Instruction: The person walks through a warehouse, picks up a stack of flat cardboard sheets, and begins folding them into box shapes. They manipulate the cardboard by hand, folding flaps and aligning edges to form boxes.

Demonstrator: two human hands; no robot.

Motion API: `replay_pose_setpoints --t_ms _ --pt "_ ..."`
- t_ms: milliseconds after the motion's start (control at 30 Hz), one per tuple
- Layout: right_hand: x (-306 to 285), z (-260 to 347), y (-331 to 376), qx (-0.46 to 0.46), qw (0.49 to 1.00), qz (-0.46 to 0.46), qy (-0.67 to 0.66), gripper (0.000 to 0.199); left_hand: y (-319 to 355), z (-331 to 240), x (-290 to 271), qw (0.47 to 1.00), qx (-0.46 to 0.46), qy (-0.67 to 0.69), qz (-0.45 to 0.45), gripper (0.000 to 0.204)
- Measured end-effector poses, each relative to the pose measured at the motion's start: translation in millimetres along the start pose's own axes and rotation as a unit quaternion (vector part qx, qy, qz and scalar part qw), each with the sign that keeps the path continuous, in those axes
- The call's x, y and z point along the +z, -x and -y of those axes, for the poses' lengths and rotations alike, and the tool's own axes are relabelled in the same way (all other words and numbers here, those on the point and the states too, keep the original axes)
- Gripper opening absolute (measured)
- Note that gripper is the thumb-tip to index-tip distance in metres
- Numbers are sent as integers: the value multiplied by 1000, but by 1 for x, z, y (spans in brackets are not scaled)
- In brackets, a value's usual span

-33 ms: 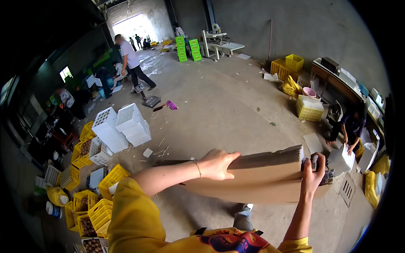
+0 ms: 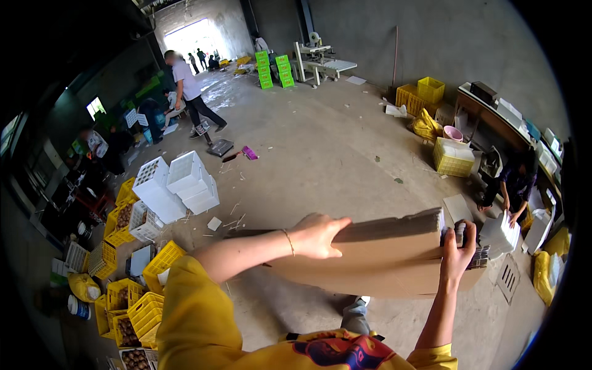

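Observation:
A thick stack of flattened brown cardboard boxes (image 2: 376,262) is held up in front of my body, its long side running across the view. My left hand (image 2: 317,236) grips the stack's upper edge left of its middle, thumb on the near face and forefinger stretched along the top. At the right end, my right hand (image 2: 457,246) has its fingers hooked over the folded layers, with the thumb on the near side. Several layers show at that end. The cardboard's underside and some of my left fingers are hidden.
White foam boxes (image 2: 185,185) and yellow crates (image 2: 163,262), some with round brown produce, stand at left. A platform scale (image 2: 219,147) is on the floor ahead, near a walking person (image 2: 191,89). At right, a crouching person (image 2: 518,185) handles white sheets beside a long table (image 2: 493,114).
The view has shifted very slightly. Both hands keep their hold on the cardboard stack, which stays in nearly the same place.

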State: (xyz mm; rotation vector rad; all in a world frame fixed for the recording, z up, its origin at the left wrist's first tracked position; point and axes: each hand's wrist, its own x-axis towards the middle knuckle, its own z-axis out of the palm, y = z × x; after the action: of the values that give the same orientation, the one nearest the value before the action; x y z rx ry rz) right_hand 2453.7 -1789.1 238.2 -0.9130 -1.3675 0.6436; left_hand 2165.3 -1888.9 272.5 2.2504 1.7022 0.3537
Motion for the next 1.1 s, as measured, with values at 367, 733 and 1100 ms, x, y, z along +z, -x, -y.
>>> replay_pose_setpoints --t_ms 367,733,1100 --pt "106 -135 -214 45 996 -6 79 31 -255 128 -53 995 -53 65 53 71" --pt "172 -264 -403 63 984 -112 121 32 -535 249 -81 992 111 25 49 58" --pt "239 -416 -622 74 979 -131 135 41 -826 340 -127 987 119 -14 106 65"
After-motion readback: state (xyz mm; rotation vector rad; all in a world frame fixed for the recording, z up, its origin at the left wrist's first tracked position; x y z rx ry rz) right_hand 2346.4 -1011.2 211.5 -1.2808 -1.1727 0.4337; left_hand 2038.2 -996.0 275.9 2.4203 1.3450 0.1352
